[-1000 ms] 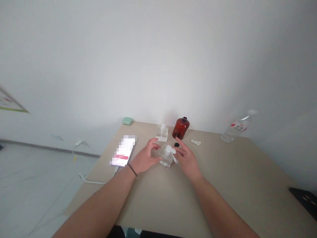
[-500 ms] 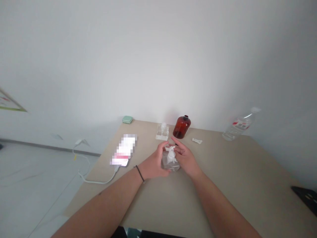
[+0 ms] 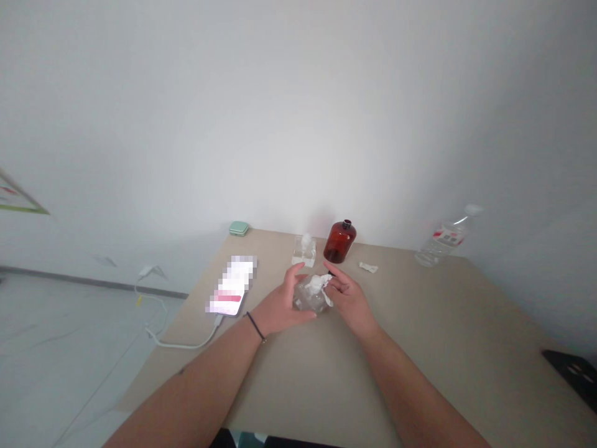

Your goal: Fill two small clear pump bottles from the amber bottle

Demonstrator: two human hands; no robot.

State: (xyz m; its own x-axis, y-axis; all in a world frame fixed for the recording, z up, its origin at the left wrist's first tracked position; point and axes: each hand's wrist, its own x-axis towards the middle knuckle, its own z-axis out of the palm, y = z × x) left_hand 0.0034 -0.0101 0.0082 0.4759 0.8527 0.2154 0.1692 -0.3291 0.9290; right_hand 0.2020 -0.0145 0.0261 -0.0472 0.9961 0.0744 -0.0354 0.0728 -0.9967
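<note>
A small clear square bottle (image 3: 310, 298) with a white pump top (image 3: 318, 284) sits between my hands above the beige table (image 3: 448, 348). My left hand (image 3: 280, 303) wraps round the bottle's left side. The fingers of my right hand (image 3: 351, 300) pinch the white pump top from the right. A second clear pump bottle (image 3: 304, 250) stands further back, beside an amber round bottle (image 3: 340, 241) with a dark neck.
A lit phone (image 3: 232, 286) lies at the table's left with a white cable (image 3: 180, 341) running off the edge. A mint green case (image 3: 239, 228) sits at the back corner, a small white piece (image 3: 368, 267) mid-back, a plastic water bottle (image 3: 445, 238) back right, a black object (image 3: 571, 368) at the right edge.
Both hands closed in on the clear bottle, which shifted slightly and now tilts in my left hand. My right fingers moved onto the pump top.
</note>
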